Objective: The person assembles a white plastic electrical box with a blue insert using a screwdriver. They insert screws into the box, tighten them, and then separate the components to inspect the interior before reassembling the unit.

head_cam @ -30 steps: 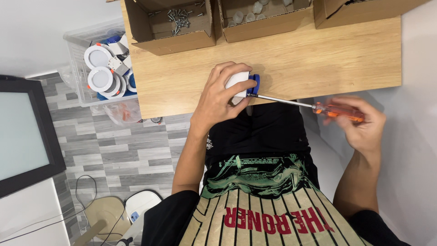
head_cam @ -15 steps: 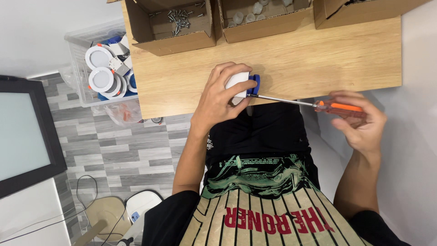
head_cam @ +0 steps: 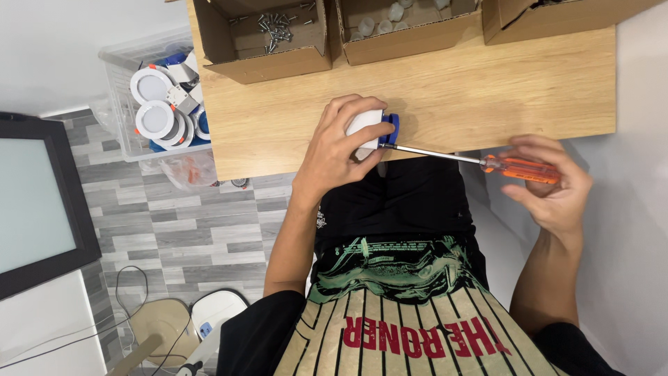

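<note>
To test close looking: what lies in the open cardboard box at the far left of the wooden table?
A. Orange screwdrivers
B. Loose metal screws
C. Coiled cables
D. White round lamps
B: the left box holds a small heap of screws; the only screwdriver is in the right hand, and the white round lamps sit in a clear bin beside the table.

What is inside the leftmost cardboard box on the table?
The box holds a loose pile of small metal screws on its bare cardboard floor. Its near wall hides the front strip of the floor, so anything lying there cannot be seen.
</note>
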